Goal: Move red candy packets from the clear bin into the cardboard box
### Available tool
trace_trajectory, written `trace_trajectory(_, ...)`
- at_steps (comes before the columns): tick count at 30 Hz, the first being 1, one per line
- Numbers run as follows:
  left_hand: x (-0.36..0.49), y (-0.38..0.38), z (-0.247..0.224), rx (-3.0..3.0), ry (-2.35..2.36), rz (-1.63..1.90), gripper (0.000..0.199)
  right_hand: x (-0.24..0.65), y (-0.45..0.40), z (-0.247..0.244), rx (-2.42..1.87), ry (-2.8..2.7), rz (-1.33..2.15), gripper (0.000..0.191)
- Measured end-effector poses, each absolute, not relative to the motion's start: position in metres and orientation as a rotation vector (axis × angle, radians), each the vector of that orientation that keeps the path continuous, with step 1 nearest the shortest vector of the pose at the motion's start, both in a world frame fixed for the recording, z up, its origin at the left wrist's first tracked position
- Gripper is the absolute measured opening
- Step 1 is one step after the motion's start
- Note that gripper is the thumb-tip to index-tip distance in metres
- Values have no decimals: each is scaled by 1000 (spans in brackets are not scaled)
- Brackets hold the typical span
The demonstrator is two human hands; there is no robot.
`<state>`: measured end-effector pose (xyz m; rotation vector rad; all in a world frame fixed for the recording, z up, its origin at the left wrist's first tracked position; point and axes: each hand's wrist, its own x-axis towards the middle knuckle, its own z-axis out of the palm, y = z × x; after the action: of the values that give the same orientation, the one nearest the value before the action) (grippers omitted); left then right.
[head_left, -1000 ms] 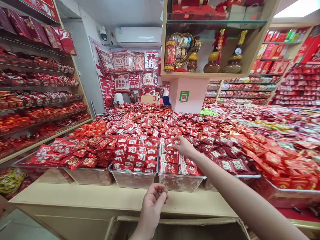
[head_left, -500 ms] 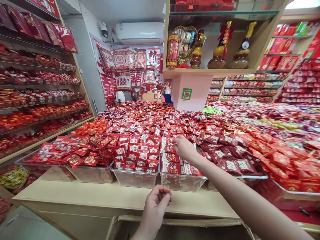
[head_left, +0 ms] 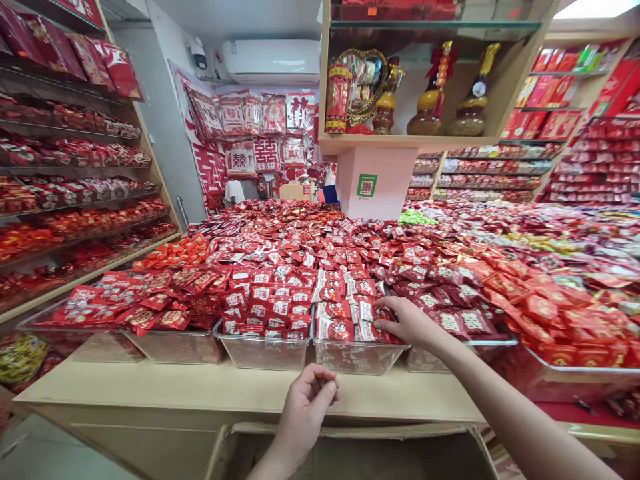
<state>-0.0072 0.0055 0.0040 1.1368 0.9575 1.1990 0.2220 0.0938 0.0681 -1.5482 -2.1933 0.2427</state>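
Note:
My right hand reaches over a clear bin of red and white packets. Its fingers are apart and touch the packets on the bin's right side. Fingers curled and thumb pressed in, my left hand hangs in front of the counter edge, over the cardboard box. Whatever it may hold is hidden. Left of the bin stands another clear bin of red packets; maroon packets lie to the right.
The pale counter runs across in front, with orange-red packets at the right. A wooden display cabinet overhangs the heap. Stocked shelves line the left side.
My right hand has moved right and toward me within the bin, and its fingers have spread. My left hand keeps its closed pose. The view has shifted slightly.

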Motion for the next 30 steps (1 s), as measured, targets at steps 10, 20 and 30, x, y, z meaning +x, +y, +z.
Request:
trace_trajectory(10, -7, 5, 6, 1131, 955, 1197, 9, 210, 94, 65, -1407, -2172, 199, 24)
trace_trajectory(20, -10, 1, 14, 1167, 818, 1069, 11, 199, 88, 62, -1291, -2228, 57, 18)
trace_trajectory(30, -11, 2, 8, 1200, 825, 1061, 9, 186, 86, 65, -1245, -2301, 14, 25)
